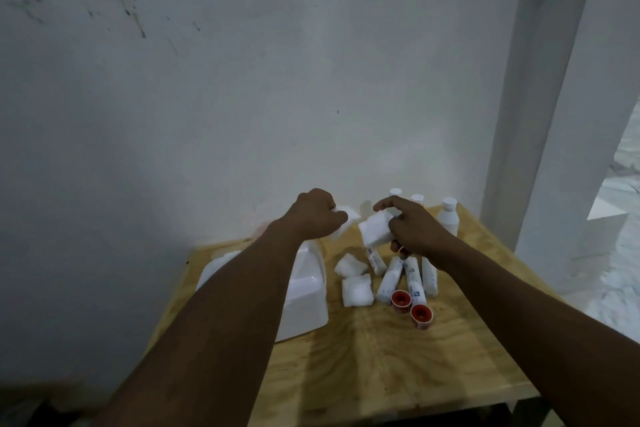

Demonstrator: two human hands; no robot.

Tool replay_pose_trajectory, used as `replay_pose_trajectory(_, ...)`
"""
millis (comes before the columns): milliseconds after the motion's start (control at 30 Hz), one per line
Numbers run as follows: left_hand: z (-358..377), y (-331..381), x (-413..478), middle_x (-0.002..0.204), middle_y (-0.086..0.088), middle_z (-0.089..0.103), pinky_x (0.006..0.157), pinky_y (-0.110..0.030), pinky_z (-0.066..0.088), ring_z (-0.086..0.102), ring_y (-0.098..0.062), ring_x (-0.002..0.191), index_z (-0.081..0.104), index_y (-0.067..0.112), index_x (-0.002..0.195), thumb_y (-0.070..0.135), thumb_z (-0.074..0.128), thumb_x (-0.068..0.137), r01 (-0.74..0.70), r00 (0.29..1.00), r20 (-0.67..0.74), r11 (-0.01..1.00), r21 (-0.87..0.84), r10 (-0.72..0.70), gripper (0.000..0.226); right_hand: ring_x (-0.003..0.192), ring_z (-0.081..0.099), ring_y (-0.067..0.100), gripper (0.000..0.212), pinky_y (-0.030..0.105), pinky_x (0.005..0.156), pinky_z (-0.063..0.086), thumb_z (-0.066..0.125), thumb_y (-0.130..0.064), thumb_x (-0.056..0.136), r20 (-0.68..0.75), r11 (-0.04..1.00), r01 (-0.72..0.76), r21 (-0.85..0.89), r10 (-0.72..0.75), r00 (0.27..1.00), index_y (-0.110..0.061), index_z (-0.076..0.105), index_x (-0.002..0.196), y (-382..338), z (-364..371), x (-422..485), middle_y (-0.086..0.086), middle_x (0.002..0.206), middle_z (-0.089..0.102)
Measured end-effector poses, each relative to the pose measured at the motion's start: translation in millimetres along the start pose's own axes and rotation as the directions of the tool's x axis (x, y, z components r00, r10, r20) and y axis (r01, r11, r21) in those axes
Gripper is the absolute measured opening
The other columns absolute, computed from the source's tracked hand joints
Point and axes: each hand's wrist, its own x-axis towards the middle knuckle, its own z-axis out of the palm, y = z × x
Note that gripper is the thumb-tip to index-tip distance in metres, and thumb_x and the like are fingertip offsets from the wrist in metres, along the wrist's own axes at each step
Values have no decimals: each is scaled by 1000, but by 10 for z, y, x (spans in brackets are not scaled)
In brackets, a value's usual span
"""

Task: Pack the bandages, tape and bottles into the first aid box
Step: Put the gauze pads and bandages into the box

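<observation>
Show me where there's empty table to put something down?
The near part of the wooden table, in front of the red tape rolls and the white box, is bare. It's crowded farther back, among the bandage rolls, gauze packs, bottles and both hands.

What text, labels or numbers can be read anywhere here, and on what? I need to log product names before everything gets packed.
Nothing reads clearly.
Bandage rolls: dark and blue print along the wrappers, too small and blurred to read.
Tape rolls: red cores, no text seen.
Bottles: plain white, no label seen.
Gauze packs: no print seen.
Box: no marking seen.
</observation>
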Motion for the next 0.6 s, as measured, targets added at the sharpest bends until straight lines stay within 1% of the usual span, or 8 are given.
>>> replay_pose_trajectory(100, -184, -50, -143, 90, -10, 62, 64, -34, 56, 67, -24, 69, 61, 5, 94, 20, 61, 88, 64, 995, -59, 964, -259, -82, 16, 59, 58, 24, 36, 34, 49, 49, 34, -2, 90, -8, 998, -7, 65, 8, 1000, -13, 66, 102, -147, 39, -55, 18, 89, 63)
replay_pose_trajectory(167, -322, -130, -270, 102, -14, 61, 73, -44, 63, 75, -32, 73, 55, 13, 108, 11, 54, 92, 117, 986, -49, 873, -473, -159, 16, 61, 58, 24, 31, 34, 51, 50, 36, -6, 94, 8, 993, -8, 121, 7, 1000, -9, 66, 102, -260, 95, -82, 21, 92, 64)
replay_pose_trajectory(267, -536, -316, -496, 101, -20, 62, 86, -53, 57, 76, -38, 73, 53, 17, 118, -4, 38, 92, 182, 975, 10, 774, -606, -221, 37, 69, 61, 28, 27, 37, 57, 52, 42, -14, 97, 34, 981, -62, 181, 57, 998, -2, 65, 107, -480, 272, -82, 22, 93, 66)
replay_pose_trajectory(367, -713, -589, -735, 102, -24, 67, 93, -58, 55, 76, -41, 79, 63, 8, 109, -11, 38, 90, 210, 967, 38, 706, -677, -252, 37, 67, 65, 29, 33, 35, 56, 52, 50, -26, 94, 66, 964, -99, 247, 85, 994, -2, 65, 111, -696, 543, -94, 20, 95, 67)
replay_pose_trajectory(433, -802, -799, -885, 101, -23, 70, 94, -51, 55, 76, -38, 78, 64, 4, 110, -3, 44, 94, 239, 955, 54, 648, -723, -292, 27, 68, 68, 24, 35, 34, 58, 53, 60, -38, 92, 92, 983, -29, 180, 12, 996, -7, 67, 106, -794, 751, -127, 13, 95, 69)
replay_pose_trajectory(500, -879, -1029, -1012, 103, -21, 71, 91, -45, 54, 75, -38, 84, 65, 4, 112, 14, 54, 97, 267, 940, 85, 555, -788, -331, 21, 74, 68, 20, 25, 30, 60, 51, 67, -33, 88, 114, 995, 48, 83, -58, 992, -11, 69, 100, -870, 978, -176, 3, 91, 69)
replay_pose_trajectory(533, -911, -1148, -1067, 105, -19, 72, 91, -44, 55, 75, -38, 88, 65, 6, 113, 24, 61, 96, 275, 936, 95, 536, -798, -340, 25, 79, 66, 18, 18, 28, 61, 50, 67, -28, 87, 127, 996, 69, 55, -75, 989, -14, 70, 97, -894, 1095, -194, -1, 91, 68)
replay_pose_trajectory(600, -955, -1382, -1164, 109, -17, 74, 88, -43, 57, 76, -36, 91, 64, 7, 117, 32, 74, 89, 297, 925, 81, 574, -764, -371, 39, 87, 62, 19, 14, 25, 66, 46, 66, -23, 85, 162, 995, 82, 48, -89, 983, -17, 69, 97, -939, 1326, -210, -1, 95, 67)
